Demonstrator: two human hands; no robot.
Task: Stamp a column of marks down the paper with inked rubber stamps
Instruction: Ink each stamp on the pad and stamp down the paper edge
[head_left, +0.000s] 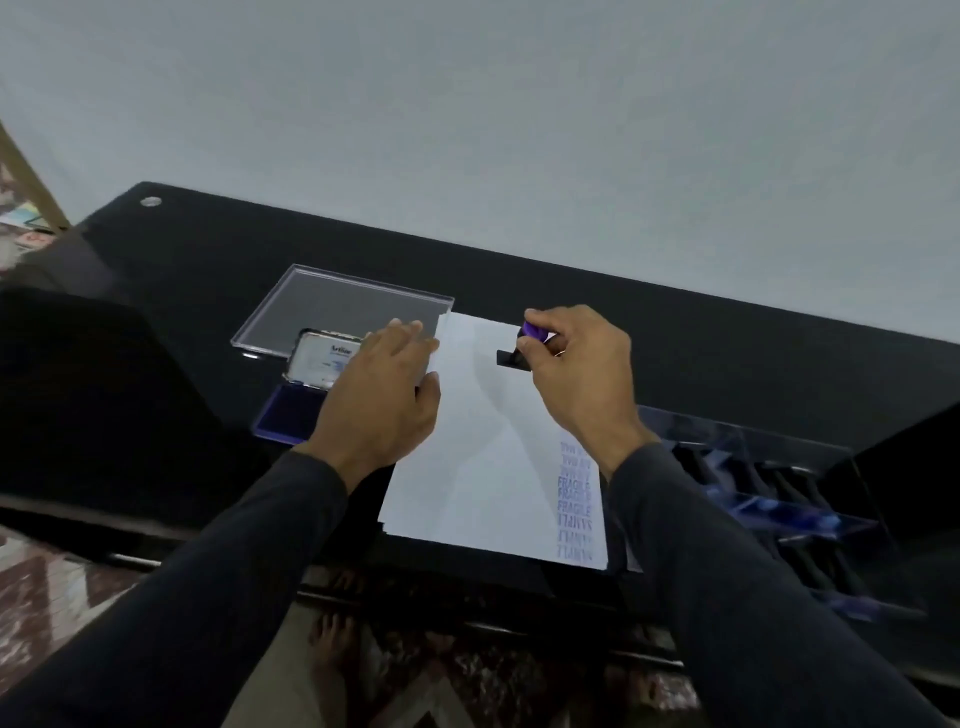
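two dark sleeves nearest the lens, reaching forward over a black glossy table. bare feet below, seen through the table edge, on a patterned floor.

left hand flat with straight fingers, pressed on the left edge of the white paper. right hand curled, with thumb and fingers pinched on the purple handle of a rubber stamp; black base of the stamp down at the far part of the paper, touching or just above it (could not tell which).

column of purple marks along the right edge of the paper, near part, with the words "fragile" and "sample" readable, others too blurred.

open ink pad with purple surface just left of the left hand, its lid raised behind, partly hidden by the hand. clear plastic cover lying flat behind the pad, with its right corner touching the far corner of the paper.

clear rack at the right of the paper, with several dark stamps with purple ends inside, blurred.

grey wall behind the table.
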